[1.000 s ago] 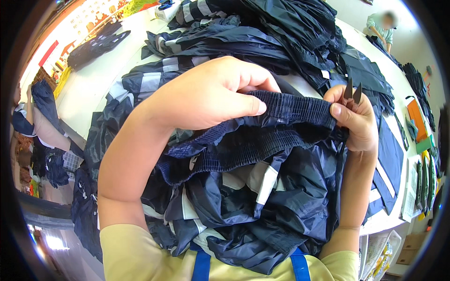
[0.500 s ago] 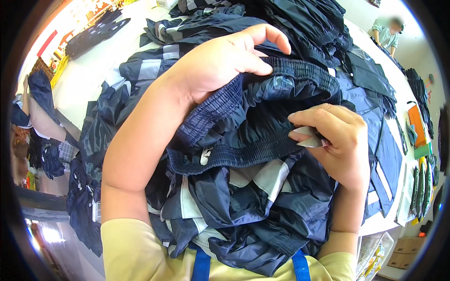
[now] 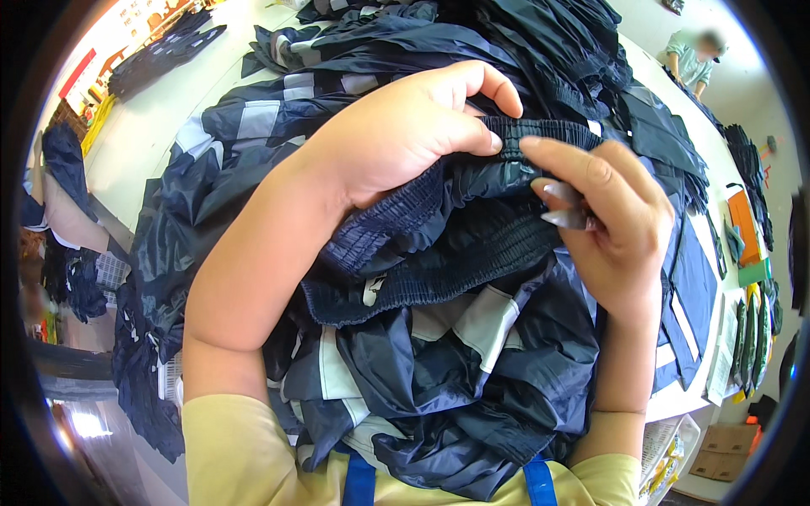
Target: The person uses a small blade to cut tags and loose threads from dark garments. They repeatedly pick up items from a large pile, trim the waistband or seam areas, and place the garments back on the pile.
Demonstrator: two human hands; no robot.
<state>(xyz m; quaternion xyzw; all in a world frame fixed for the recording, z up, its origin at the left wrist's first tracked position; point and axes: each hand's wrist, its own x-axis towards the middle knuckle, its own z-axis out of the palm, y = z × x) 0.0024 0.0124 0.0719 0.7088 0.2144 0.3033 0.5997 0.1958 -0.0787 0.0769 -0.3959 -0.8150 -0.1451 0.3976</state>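
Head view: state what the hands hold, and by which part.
The left hand holds the dark garment by the far edge of its gathered waistband; the right hand holds small scissors, blades showing, the gripped end hidden.

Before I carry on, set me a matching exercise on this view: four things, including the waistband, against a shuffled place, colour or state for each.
Things
1. Thread snips
2. Elastic waistband
3. Pair of straps
4. Cardboard boxes

Place, colour or state
A. Bright blue, over the yellow shirt
B. Dark navy and gathered, held at its far side by the left hand
C. Brown, near the picture's lower right
D. In the right hand, blades between its fingers

Pairs: 1-D, 2-B, 3-A, 4-C
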